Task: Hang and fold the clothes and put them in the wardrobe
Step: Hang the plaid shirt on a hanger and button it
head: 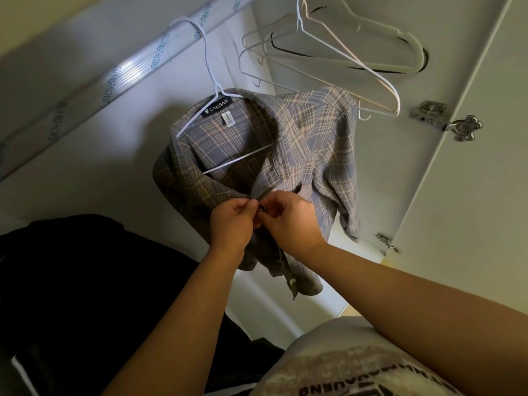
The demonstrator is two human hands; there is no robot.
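grey-beige plaid shirt (300, 144) on hanger (211, 81)

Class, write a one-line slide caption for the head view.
Left hand and right hand pinch the button placket of a plaid shirt hung on a white hanger from the rail, beside empty hangers.

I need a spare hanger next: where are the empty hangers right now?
Head view, upper right: the empty hangers hang just above the plaid shirt, left of the door hinge.
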